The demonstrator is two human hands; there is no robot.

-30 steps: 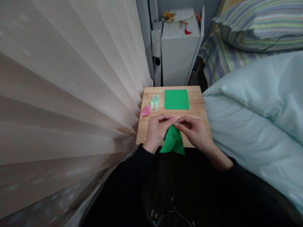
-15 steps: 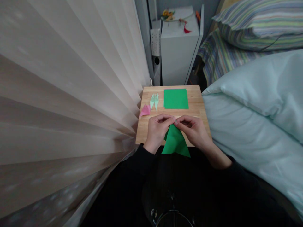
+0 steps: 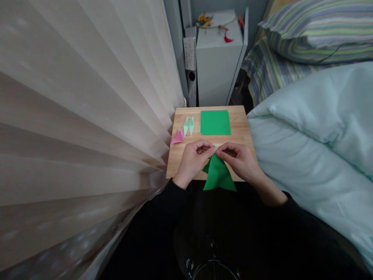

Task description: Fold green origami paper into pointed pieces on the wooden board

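Observation:
A partly folded sheet of green origami paper [image 3: 219, 174] hangs from my fingertips, its narrow point up and its wide, notched end toward my body. My left hand [image 3: 196, 159] pinches the point from the left between thumb and fingers. From the right, my right hand [image 3: 239, 160] is closed on the same tip, its thumb nearly touching the left one. A smaller green flap shows behind the front layer on the left. Past my hands, a stack of flat green paper [image 3: 215, 122] lies on the wooden board [image 3: 192, 111].
Left on the board sit a pale green folded paper figure [image 3: 189, 125] and a pink folded one [image 3: 177, 137]. A pleated curtain [image 3: 116, 116] borders the left side, a bed with a light blue quilt [image 3: 305, 155] the right. Behind stands a white cabinet [image 3: 218, 70].
The folded paper's wide end has swung slightly right, and a little of its green tip now shows above my fingers. Both hands keep their pinch. The view has shifted slightly.

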